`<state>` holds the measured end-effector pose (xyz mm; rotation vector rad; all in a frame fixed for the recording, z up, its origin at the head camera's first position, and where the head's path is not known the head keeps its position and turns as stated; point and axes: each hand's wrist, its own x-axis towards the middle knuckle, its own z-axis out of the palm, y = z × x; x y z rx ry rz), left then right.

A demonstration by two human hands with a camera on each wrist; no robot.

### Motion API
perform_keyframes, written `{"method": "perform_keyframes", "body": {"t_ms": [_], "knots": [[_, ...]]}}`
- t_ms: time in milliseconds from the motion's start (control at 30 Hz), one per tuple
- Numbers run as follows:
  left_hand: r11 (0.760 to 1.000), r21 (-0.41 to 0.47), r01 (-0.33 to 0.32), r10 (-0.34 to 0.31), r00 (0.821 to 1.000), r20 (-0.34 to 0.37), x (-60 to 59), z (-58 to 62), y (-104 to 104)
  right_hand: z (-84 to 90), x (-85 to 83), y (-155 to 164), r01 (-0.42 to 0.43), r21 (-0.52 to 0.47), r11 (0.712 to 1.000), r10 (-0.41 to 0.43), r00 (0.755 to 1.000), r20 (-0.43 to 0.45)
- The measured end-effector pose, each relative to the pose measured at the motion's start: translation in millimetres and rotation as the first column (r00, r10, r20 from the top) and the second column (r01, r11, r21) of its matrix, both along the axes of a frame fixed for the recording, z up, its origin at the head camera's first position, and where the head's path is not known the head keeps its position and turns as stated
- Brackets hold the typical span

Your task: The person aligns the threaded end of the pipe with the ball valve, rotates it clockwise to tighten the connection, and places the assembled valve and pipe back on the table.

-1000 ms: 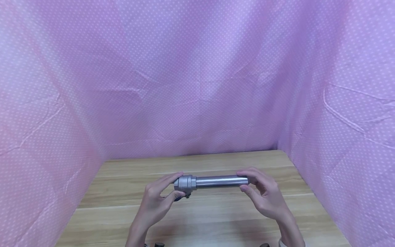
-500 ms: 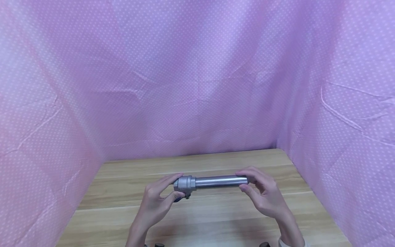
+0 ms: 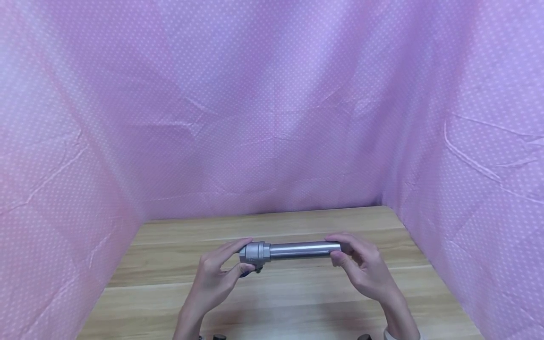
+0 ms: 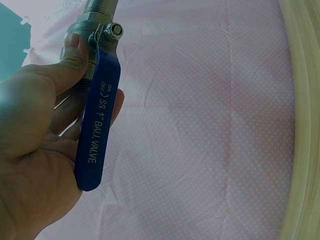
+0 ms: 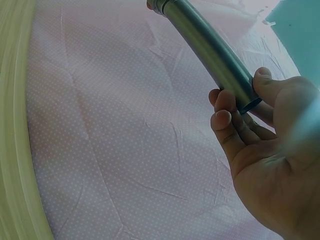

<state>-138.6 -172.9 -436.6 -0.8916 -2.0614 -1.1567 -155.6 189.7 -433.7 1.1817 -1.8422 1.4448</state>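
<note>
A silver ball valve (image 3: 255, 253) is gripped by my left hand (image 3: 214, 278), thumb on the near side and fingers over the far side. Its blue lever handle (image 4: 98, 125), lettered "SS 1" BALL VALVE", runs back along the palm in the left wrist view. Joined to the valve's right end is a smooth steel pipe (image 3: 303, 250), held level above the table. My right hand (image 3: 365, 269) pinches the pipe's free end between thumb and fingers. In the right wrist view the pipe's end edge (image 5: 250, 106) shows between thumb and fingers. The threads inside the joint are hidden.
A wood-grain table (image 3: 280, 302) lies under the hands. Pink dotted cloth (image 3: 272, 118) encloses it at the back and both sides. Two small dark objects (image 3: 219, 337) peek in at the bottom edge of the head view.
The right thumb has shifted slightly on the pipe's end. The left hand, valve and pipe stay in nearly the same place.
</note>
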Motion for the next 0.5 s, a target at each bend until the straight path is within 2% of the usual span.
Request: {"method": "perform_keyframes", "body": {"t_ms": [133, 333, 500], "knots": [[1.000, 0.001, -0.007, 0.007, 1.000, 0.000, 0.4, 0.5, -0.5, 0.4, 0.6, -0.3, -0.023, -0.017, 1.000, 0.023, 0.999, 0.022], [1.000, 0.000, -0.017, 0.017, 1.000, 0.007, 1.1, 0.8, -1.4, -1.7, -3.2, -1.2, -0.115, -0.057, 0.992, 0.115, 0.993, -0.018], [1.000, 0.000, -0.018, 0.018, 1.000, 0.004, 1.0, 0.9, -1.6, -2.7, -3.7, -1.2, -0.121, -0.055, 0.991, 0.120, 0.992, -0.029]]}}
